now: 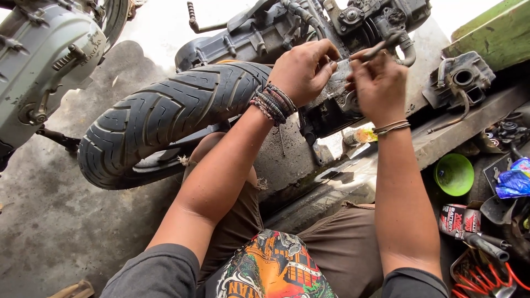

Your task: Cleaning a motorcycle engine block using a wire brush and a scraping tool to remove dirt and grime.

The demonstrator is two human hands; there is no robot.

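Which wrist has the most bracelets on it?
The left wrist: it wears a thick stack of beaded and braided bracelets, red, dark and pale. The right wrist has only a couple of thin bands.

One head-worn camera looks steeply down and forward, close over the person's lap. The tyre [165,118] lies toward ten o'clock, the green bowl [454,174] toward three.

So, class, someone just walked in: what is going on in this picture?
A person crouches over a scooter's rear end on a concrete floor. The left hand and right hand meet at the engine block beside the rear tyre, pinching a small part too hidden to identify. A green bowl and a carburettor lie to the right.
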